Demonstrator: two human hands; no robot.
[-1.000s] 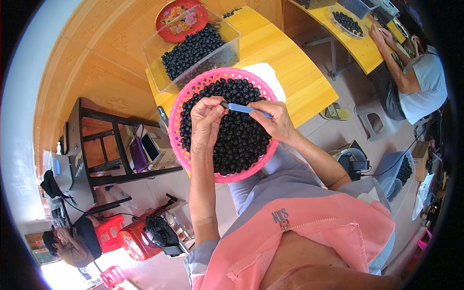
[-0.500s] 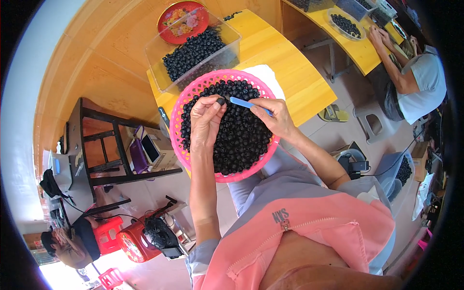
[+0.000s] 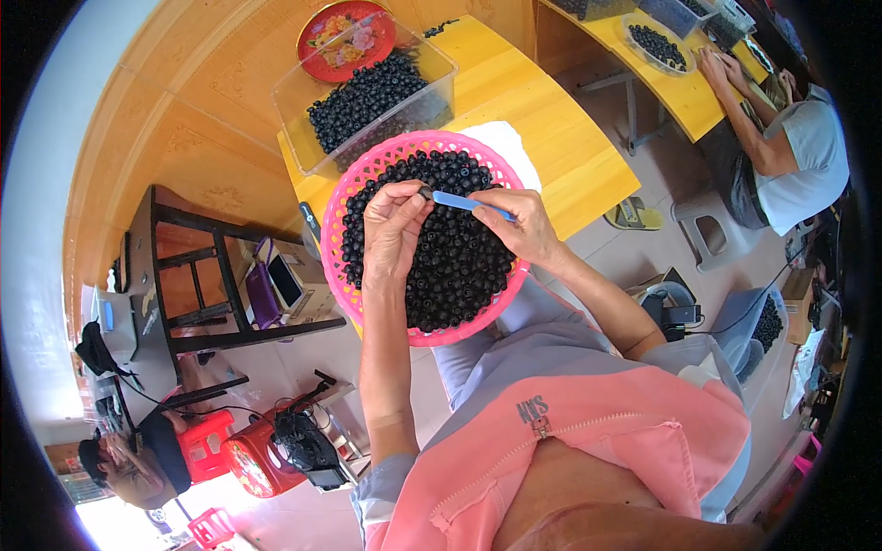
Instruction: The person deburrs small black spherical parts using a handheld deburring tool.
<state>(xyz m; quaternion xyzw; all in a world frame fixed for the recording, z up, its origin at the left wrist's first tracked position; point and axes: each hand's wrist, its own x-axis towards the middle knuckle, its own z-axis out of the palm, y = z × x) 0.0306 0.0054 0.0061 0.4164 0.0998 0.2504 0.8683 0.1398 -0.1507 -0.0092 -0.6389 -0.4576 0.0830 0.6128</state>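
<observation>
A round pink plastic basket [image 3: 336,275] with a lattice rim holds a heap of small dark round fruit [image 3: 459,266], berry-like. Over the heap, my left hand [image 3: 391,225] pinches a single dark fruit [image 3: 425,192] between thumb and fingertips. My right hand [image 3: 519,223] is closed around a slim light-blue handled tool [image 3: 457,200] that points left. The tool's end meets the pinched fruit; its working tip is too small to make out.
Behind the basket, a clear plastic bin [image 3: 441,101] of similar fruit stands on the yellow table [image 3: 551,119]. A red floral tray [image 3: 322,32] leans near the bin. At upper right another person [image 3: 799,151] sits at a second table. A black wooden frame [image 3: 225,275] is on the left.
The blue tool has moved slightly left and down, its end now against the pinched fruit. My left hand has turned the fruit a little.
</observation>
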